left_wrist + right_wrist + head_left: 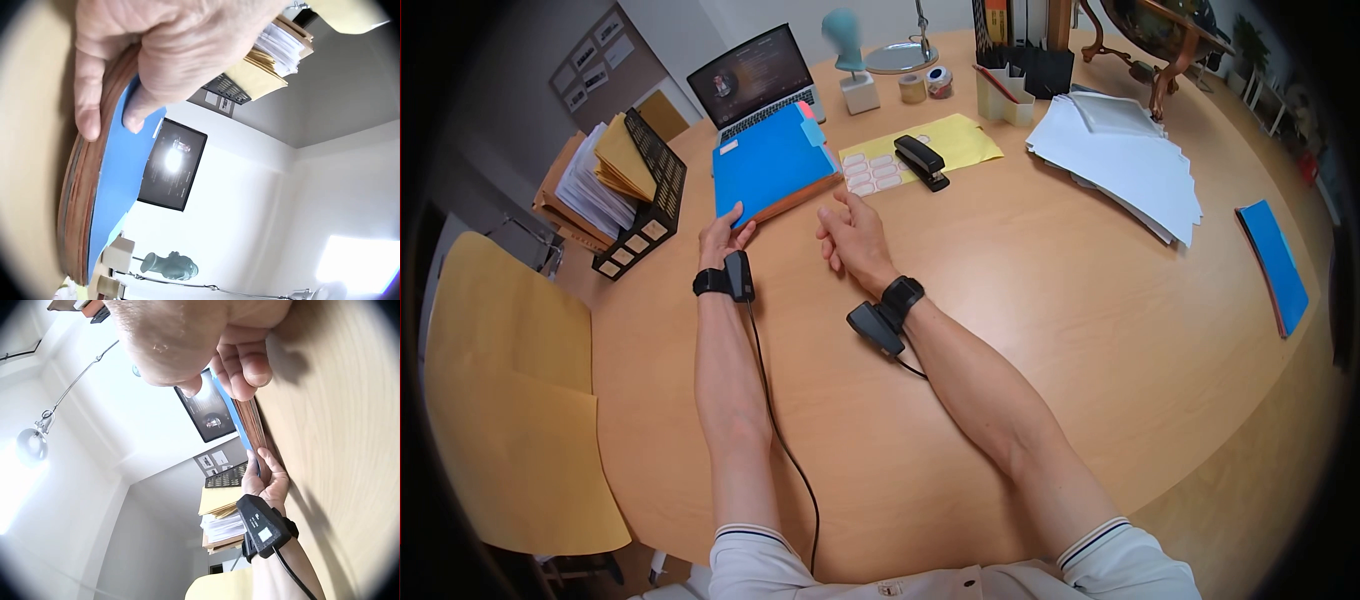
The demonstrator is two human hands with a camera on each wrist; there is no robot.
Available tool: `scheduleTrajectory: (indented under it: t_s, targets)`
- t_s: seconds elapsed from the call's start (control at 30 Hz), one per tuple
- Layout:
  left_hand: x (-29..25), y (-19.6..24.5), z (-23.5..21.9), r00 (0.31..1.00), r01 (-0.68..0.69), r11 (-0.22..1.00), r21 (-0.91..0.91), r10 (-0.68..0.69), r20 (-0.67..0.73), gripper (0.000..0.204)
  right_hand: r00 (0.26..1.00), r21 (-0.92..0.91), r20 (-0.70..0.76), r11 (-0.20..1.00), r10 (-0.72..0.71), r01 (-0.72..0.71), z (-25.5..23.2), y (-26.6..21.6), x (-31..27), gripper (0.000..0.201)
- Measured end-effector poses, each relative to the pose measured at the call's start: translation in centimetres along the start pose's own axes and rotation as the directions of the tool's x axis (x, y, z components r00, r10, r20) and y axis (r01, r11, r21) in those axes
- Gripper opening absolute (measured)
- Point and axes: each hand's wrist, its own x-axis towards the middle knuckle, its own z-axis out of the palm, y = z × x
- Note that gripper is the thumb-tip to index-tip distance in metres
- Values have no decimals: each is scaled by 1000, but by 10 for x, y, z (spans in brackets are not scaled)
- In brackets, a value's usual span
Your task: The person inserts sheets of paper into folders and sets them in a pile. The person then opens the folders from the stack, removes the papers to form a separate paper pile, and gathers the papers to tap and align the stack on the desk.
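A thick blue folder [772, 160] with brown page-like edges and pink and pale blue tabs lies in front of the laptop. At its near left corner my left hand [722, 240] holds it, thumb on the blue cover. In the left wrist view that hand [162, 50] has fingers against the brown edge of the folder [122, 169]. My right hand [858, 238] is just off the folder's near right corner, fingers loosely bent and holding nothing. A black stapler [922, 163] lies beyond it on a yellow sheet [965, 142], beside a sheet of red-bordered labels [870, 173].
The laptop [750, 75] stands behind the folder. On the left is a black file holder [645, 215] with papers and envelopes. Fanned white papers [1110, 170] and another blue folder [1273, 265] lie to the right. A small bust [843, 40] and tape rolls [912, 90] stand behind.
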Motion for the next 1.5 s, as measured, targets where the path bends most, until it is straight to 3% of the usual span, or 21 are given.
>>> scheduleTrajectory:
  t_s: [0.07, 0.23, 0.37, 0.47, 0.53, 0.57, 0.63, 0.77, 0.87, 0.93, 0.97, 1.13, 1.2, 1.23, 1.3, 1.37, 1.43, 1.47, 1.5]
  targets:
    - [-4, 0, 3, 1000, -10, 1000, 4, 10, 9, 31, 1000, 3, -14, 1000, -11, 11, 0, 3, 1, 61]
    - [-19, -15, 19, 954, -241, 957, 161, 264, -143, 41, 1000, -1, -2, 1000, 3, -3, 1, 2, 0, 57]
    - [-28, -21, 20, 923, -292, 927, 235, 337, -186, 44, 1000, -7, -7, 1000, 2, -2, 1, 1, 0, 56]
    - [-29, -26, 10, 919, -298, 881, 366, 369, -140, 45, 1000, 11, -3, 1000, 2, -2, 1, 2, 0, 55]
    - [-25, -33, 1, 855, -300, 666, 683, 505, -118, 45, 1000, 7, -9, 1000, 3, -3, 1, 2, 0, 54]
    - [-21, -37, -2, 853, -305, 667, 680, 508, -117, 45, 1000, 5, -9, 1000, -3, 3, 1, 1, 0, 54]
    - [-20, -44, -4, 754, -403, 691, 601, 622, -210, 40, 1000, -2, -2, 1000, 15, -15, 0, 1, -2, 54]
    - [-32, -51, -16, 733, -433, 661, 612, 654, -187, 35, 1000, 4, -2, 1000, -4, 4, 0, 5, 0, 53]
    - [-29, -60, -30, 777, -486, 764, 423, 600, -191, 27, 1000, 9, -4, 1000, -13, 13, -1, 4, 0, 53]
    - [-43, -59, -27, 802, -501, 860, 92, 502, -324, 22, 1000, 6, 12, 1000, 13, -13, -1, 1, -2, 51]
    - [-47, -58, -31, 830, -476, 879, 24, 458, -318, 20, 1000, 0, 16, 1000, 16, -16, -2, 2, -2, 49]
    - [-40, -63, -57, 900, -409, 886, -217, 352, -257, 21, 998, 9, -42, 999, 36, -36, -14, -8, -19, 45]
    - [-45, -60, -52, 902, -405, 874, -268, 333, -276, 20, 998, -14, 41, 998, 55, -54, -28, -13, -27, 44]
    - [-45, -60, -52, 904, -406, 868, -287, 336, -265, 19, 1000, -25, 14, 999, 25, -25, -40, -18, -32, 44]
    - [-48, -58, -46, 911, -402, 857, -323, 337, -238, 19, 986, -222, 113, 970, 125, -98, -69, -31, -44, 42]
    - [-55, -57, -41, 893, -428, 886, -179, 384, -236, 19, 975, -478, 131, 873, 178, -95, -102, -72, -75, 36]
    - [-58, -57, -36, 895, -427, 890, -161, 390, -218, 21, 969, -580, 133, 809, 207, -93, -143, -118, -100, 31]
    - [-59, -58, -34, 890, -434, 892, -124, 403, -212, 24, 992, -614, 117, 789, 50, 33, -171, -128, -104, 28]
    - [-60, -59, -31, 884, -448, 888, -103, 423, -199, 29, 998, -634, 63, 772, -3, 42, -194, -153, -108, 27]
